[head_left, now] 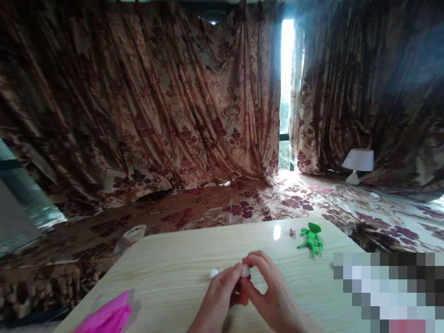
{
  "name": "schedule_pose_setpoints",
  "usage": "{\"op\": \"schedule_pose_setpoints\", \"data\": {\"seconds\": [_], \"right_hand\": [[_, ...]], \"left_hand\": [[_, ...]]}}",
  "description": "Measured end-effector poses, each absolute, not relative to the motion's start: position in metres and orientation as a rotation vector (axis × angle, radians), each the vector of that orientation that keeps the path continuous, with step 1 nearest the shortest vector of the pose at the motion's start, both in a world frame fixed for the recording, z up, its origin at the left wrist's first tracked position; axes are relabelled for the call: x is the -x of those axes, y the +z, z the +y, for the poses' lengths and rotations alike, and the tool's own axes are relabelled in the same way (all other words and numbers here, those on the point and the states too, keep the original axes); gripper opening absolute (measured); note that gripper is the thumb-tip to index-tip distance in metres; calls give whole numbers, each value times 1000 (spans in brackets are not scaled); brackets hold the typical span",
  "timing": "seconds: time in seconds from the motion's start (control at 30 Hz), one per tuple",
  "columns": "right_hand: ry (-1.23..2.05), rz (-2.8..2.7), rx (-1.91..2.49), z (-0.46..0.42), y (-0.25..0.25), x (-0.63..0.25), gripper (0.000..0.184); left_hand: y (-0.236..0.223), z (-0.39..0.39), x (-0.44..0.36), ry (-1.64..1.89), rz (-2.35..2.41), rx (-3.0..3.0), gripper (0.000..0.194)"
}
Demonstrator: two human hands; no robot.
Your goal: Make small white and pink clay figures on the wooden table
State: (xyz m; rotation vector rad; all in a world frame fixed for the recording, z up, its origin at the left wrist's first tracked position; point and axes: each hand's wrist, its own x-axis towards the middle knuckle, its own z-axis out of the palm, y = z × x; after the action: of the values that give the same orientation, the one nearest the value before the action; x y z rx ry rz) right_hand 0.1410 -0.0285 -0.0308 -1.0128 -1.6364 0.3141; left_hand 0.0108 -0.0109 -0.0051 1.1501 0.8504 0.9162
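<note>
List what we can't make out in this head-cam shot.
All in the head view:
- White piece: full shape hidden by the fingers of the left hand and right hand.
- Left hand's grip: its fingers are mostly hidden behind its thumb and back.
- White lump: lower edge partly behind the left hand.
- Pink thing: cut off by the bottom edge.
- Reddish bit: too small to identify.
- Lower right corner: pixelated.

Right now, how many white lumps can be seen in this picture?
2: one white lump lies on the table beside the left hand; the second white lump is held between that hand and the right hand. Others might be hidden beneath them.
</note>
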Motion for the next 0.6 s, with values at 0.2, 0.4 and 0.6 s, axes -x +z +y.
{"op": "schedule_pose_setpoints", "data": {"seconds": [0.2, 0.4, 0.6], "right_hand": [[272, -1708, 996, -28, -31, -144, 38], [306, -1662, 1003, -29, -28, -142, 23], [221, -1677, 1033, -31, -31, -142, 42]], "left_hand": [[4, -17, -14, 950, 864, -1126, 36], [6, -19, -14, 911, 856, -1103, 39], [6, -20, -11, 951, 903, -1144, 28]]}}
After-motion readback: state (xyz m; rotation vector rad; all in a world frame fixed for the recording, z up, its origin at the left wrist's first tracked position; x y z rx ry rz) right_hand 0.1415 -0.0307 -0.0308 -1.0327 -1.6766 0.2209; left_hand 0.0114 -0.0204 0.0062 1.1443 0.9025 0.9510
